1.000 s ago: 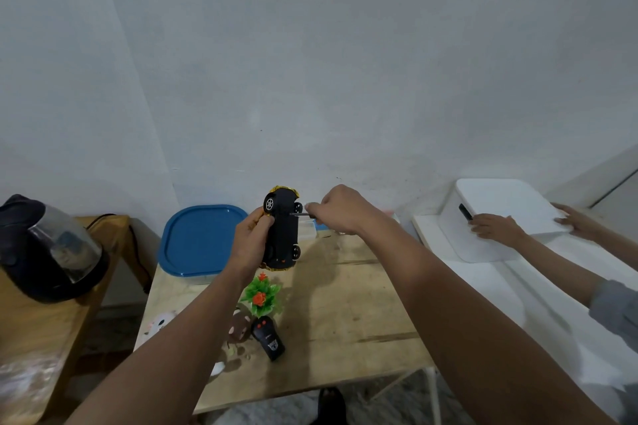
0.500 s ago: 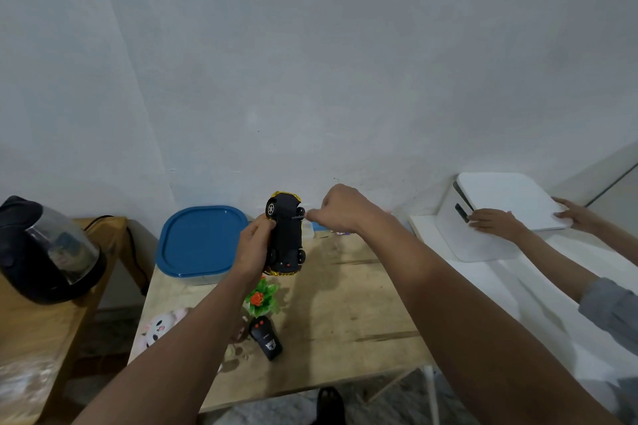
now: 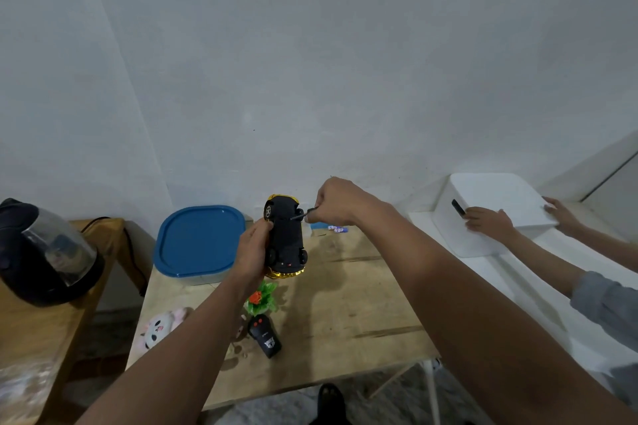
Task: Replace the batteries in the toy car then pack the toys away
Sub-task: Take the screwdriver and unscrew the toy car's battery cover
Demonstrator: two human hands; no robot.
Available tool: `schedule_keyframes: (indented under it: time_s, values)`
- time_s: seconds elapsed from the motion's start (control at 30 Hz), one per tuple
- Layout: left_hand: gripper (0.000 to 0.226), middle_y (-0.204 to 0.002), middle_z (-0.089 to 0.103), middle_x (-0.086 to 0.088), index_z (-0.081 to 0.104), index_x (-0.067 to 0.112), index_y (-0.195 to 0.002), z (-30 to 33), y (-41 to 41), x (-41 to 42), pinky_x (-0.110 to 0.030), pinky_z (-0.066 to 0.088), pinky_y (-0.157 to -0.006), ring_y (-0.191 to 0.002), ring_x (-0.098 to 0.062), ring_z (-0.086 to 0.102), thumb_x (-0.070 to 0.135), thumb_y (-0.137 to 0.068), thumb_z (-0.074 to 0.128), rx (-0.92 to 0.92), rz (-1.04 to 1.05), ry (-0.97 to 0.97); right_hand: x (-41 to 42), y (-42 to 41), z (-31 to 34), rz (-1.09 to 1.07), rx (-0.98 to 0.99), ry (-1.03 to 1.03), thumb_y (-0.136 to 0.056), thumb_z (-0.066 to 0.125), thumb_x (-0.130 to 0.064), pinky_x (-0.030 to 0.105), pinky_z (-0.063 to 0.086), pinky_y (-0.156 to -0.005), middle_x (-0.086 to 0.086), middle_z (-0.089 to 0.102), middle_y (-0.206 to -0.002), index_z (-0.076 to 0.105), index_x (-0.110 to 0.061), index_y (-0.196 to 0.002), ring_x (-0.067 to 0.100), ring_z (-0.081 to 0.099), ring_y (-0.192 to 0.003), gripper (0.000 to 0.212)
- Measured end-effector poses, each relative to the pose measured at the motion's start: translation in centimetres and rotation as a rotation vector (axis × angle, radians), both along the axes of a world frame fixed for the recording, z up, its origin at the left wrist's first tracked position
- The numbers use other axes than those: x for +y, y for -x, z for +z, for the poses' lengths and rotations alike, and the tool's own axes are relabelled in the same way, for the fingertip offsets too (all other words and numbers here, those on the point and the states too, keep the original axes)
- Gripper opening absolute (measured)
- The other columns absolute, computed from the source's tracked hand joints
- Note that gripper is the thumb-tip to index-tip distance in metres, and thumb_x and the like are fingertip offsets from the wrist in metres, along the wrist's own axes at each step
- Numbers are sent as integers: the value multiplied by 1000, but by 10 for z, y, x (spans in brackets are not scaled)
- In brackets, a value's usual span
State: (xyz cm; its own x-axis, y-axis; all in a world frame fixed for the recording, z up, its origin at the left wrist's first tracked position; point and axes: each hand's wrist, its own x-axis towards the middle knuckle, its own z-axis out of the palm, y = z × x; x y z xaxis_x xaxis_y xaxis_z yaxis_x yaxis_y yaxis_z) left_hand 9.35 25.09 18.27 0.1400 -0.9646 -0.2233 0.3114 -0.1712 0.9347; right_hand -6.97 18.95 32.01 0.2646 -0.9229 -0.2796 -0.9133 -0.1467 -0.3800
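head view looks down on a wooden table (image 3: pixel 345 307) set against a pale wall (image 3: pixel 310 62). to the far left of it a second wooden surface (image 3: pixel 45 328) carries a dark kettle (image 3: pixel 45 252). on the right, a white box (image 3: pixel 490 210) rests on a white counter (image 3: pixel 538 290), with another person's two hands laid on it.

on the table's far left corner sits a clear container with a blue lid (image 3: pixel 199 240). held up above the table's far middle is the toy car (image 3: pixel 286 238), black underside turned toward the camera, gold body showing at its near and far ends, one end pointing away and up. the left hand (image 3: pixel 253 250) wraps the car's left flank, thumb on the underside and fingers curled behind it. the right hand (image 3: pixel 333 201) is up at the car's far right, fingers closed tight round the handle of a small screwdriver (image 3: pixel 299 216); its thin shaft runs leftward from the fist and its tip meets the underside near the far wheels.

near the table's left edge lies a pink and white plush toy (image 3: pixel 162 326), partly behind the left forearm. just right of that arm stands a small green plastic plant with an orange flower (image 3: pixel 261 297), and nearer still lies a black remote control (image 3: pixel 265 338). a few small batteries (image 3: pixel 337 228) lie at the far edge, below the right wrist.
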Motion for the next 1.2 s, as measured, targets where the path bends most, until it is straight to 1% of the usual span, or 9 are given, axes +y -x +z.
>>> schedule_keyframes:
  time_s: [0.07, 0.13, 0.23, 0.33, 0.4, 0.57, 0.7, 0.93, 1.2]
  values:
    - [42, -92, 58, -17, 65, 8, -99, 1, 0, 1, -48, 44, -78, -86, -31, 55, 45, -81, 60, 6, -2, -2, 0, 1, 3, 7, 1, 13, -84, 69, -40, 31, 31, -56, 9, 36, -55, 48, -6, -61, 19, 36, -54, 47]
    - [44, -93, 57, -18, 64, 5, -100, 1, 0, 1, -48, 44, -78, -87, -32, 55, 45, -82, 60, -6, -10, -2, -2, 2, 4, 3, -4, 13, -87, 66, -38, 31, 31, -57, 9, 42, -56, 51, -4, -64, 20, 36, -56, 44]
    - [55, -95, 58, -19, 58, -7, -103, 1, -1, 1, -49, 44, -79, -89, -34, 55, 44, -82, 60, -18, -28, -11, -4, 3, 3, 8, -3, -20, -83, 74, -40, 32, 38, -64, 28, 68, -88, 67, 10, -89, 20, 46, -68, 51]
    - [56, -94, 60, -20, 58, -8, -104, 6, 0, 4, -48, 45, -78, -86, -32, 58, 44, -84, 58, -30, -34, -5, -4, 3, 5, 26, 29, 16, -83, 73, -46, 30, 33, -56, 11, 46, -59, 50, -4, -62, 19, 38, -55, 53]
    - [50, -94, 61, -20, 62, -4, -103, 9, 2, 5, -47, 46, -78, -86, -32, 59, 42, -85, 57, -22, -34, 0, -4, 3, 6, 24, 28, 38, -87, 67, -48, 30, 31, -54, 3, 37, -53, 46, -9, -59, 19, 36, -51, 53]
    - [62, -97, 63, -21, 58, -10, -115, 7, 2, 4, -46, 48, -79, -88, -33, 61, 44, -84, 57, -14, -16, -12, -4, 3, 4, 45, 54, 15, -82, 75, -46, 34, 47, -64, 16, 67, -80, 66, 1, -83, 21, 51, -67, 48]
    - [49, -99, 65, -21, 63, -5, -115, 5, 4, 3, -45, 50, -80, -89, -33, 64, 37, -93, 54, 12, -6, -41, -2, 3, 9, 62, 61, 36, -85, 70, -46, 32, 27, -54, 2, 29, -55, 34, -12, -57, 19, 29, -52, 57]
    - [29, -90, 71, -11, 70, 10, -103, 8, 10, 1, -43, 51, -79, -82, -30, 66, 28, -102, 47, 44, 6, -82, -3, 8, 10, 66, 48, 18, -85, 69, -47, 34, 29, -60, 2, 27, -57, 34, -12, -57, 21, 31, -58, 57]
    - [31, -81, 74, -6, 69, 12, -104, 7, 16, -5, -38, 55, -72, -74, -26, 70, 30, -104, 44, 99, -16, -121, -15, 14, -1, 49, 34, 38, -85, 67, -42, 34, 29, -58, 2, 28, -56, 34, -12, -56, 20, 31, -58, 54]
